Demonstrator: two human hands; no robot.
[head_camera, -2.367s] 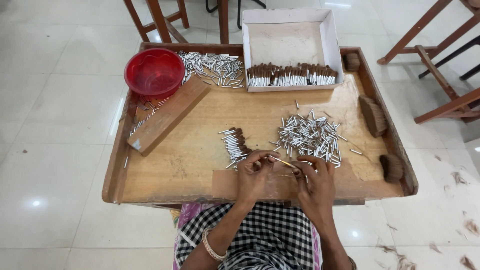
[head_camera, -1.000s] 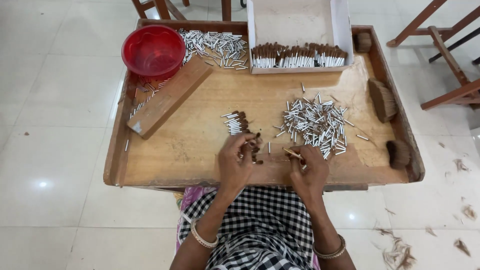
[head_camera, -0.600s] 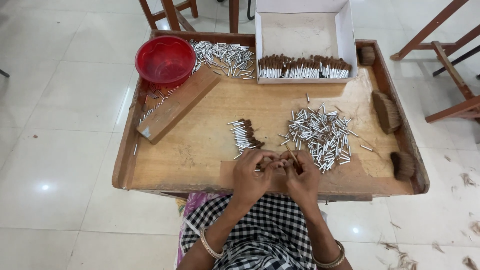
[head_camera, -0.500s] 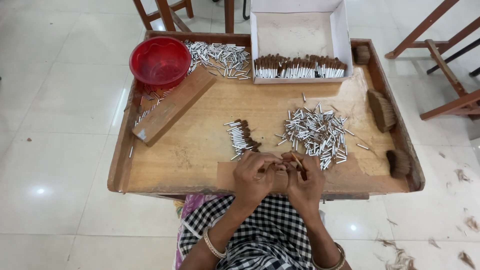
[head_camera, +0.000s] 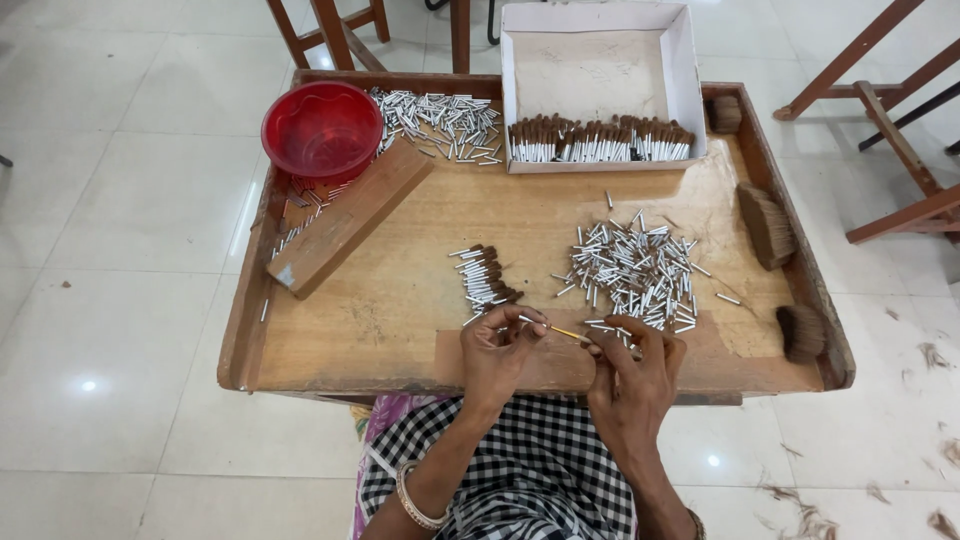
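Note:
My left hand (head_camera: 500, 352) and my right hand (head_camera: 632, 372) rest at the near edge of a wooden tray table (head_camera: 400, 300). Between their fingertips they hold a thin pale stick (head_camera: 562, 331), one end in each hand. Just beyond my left hand lies a small row of brown-tipped silver tubes (head_camera: 484, 279). Loose silver tubes (head_camera: 632, 274) are heaped in front of my right hand. Whether the stick carries a tube I cannot tell.
A red plastic bowl (head_camera: 321, 131) and a wooden block (head_camera: 350, 218) sit at far left. More silver tubes (head_camera: 440, 122) lie behind them. A white box (head_camera: 598, 75) holds a row of finished pieces. Brown bristle bundles (head_camera: 766, 224) lie at right. Chairs stand beyond.
My hands went to the row and the heap, came together at the near edge, and now have drawn slightly apart with the thin stick stretched between them.

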